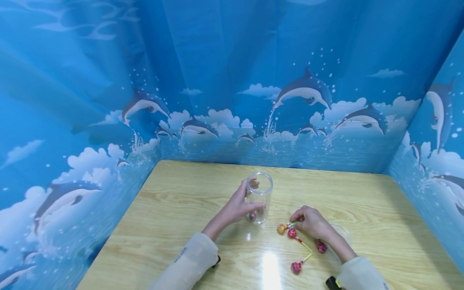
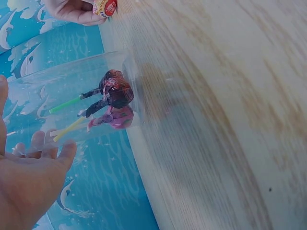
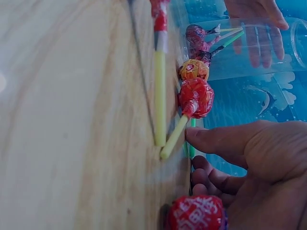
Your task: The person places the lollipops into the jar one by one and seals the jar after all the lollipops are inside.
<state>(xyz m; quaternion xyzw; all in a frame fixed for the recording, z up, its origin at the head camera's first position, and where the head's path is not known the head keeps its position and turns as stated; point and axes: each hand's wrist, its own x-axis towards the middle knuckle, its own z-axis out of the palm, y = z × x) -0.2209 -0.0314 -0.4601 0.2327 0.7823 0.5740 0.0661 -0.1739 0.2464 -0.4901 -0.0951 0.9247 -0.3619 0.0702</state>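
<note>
A clear plastic jar [image 1: 259, 201] stands upright on the table, with my left hand [image 1: 239, 203] holding it round the side, thumb in front and fingers behind. Several wrapped lollipops [image 2: 117, 93] lie at its bottom, their sticks pointing up toward the mouth. To the right of the jar, my right hand [image 1: 311, 221] pinches the green stick of an orange lollipop [image 1: 281, 229] between thumb and fingers, low over the table. A red lollipop [image 3: 195, 98] with a yellow stick lies right beside it. The orange lollipop [image 3: 194, 69] partly hides behind the red one in the right wrist view.
Another red lollipop [image 1: 296, 268] lies nearer the front edge, and one more lollipop [image 1: 321, 246] is beside my right wrist. A clear round lid [image 1: 344, 231] sits partly under the right forearm. A blue dolphin-print curtain [image 1: 224, 80] encloses the wooden table [image 1: 181, 193].
</note>
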